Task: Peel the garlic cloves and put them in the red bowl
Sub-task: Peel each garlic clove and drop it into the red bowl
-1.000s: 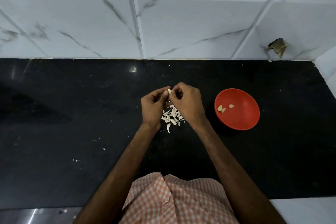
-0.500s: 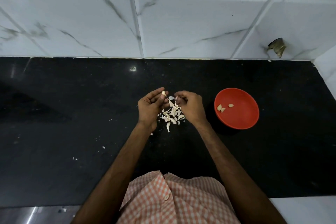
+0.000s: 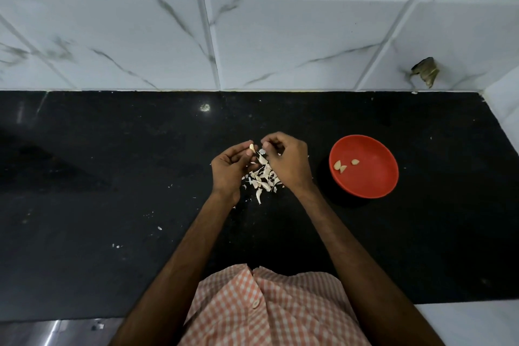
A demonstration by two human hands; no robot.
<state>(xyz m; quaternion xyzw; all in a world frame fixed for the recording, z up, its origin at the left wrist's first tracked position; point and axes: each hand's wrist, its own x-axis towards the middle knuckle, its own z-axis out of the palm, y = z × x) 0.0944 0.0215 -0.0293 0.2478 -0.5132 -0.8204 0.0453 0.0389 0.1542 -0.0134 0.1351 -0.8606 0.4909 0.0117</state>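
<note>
1. A pale garlic clove (image 3: 252,147) sits pinched between the thumb and fingertips of the left hand (image 3: 230,168), held above the black counter (image 3: 112,177) near the middle of the worktop.
2. The right hand (image 3: 286,160) hovers just beside the clove at its 3 o'clock, fingers curled inward. Whether they nip a shred of skin cannot be told from this angle.
3. Beneath and between both hands lies a loose pile of garlic skins (image 3: 262,177), trailing off toward 6 o'clock. Stray flecks dot the counter out toward 7 and 8 o'clock.
4. The red bowl (image 3: 370,177) stands on the counter at 3 o'clock from the pile, apart from the right hand with a strip of bare counter between. Three peeled cloves (image 3: 339,166) rest inside, toward its left side.
5. At 12 o'clock the counter meets a white marbled tile wall (image 3: 280,36), with a band of bare black surface between the hands and that edge.
6. At 9 o'clock the counter runs wide and open to the frame's edge.
7. Past the bowl, at 2 o'clock, a side wall (image 3: 502,101) closes the corner, and a small dark fitting (image 3: 425,71) juts from the tiles.
8. At 6 o'clock the person's orange checked shirt (image 3: 266,309) covers part of the counter's near edge. A white ledge (image 3: 466,323) shows at 5 o'clock.
</note>
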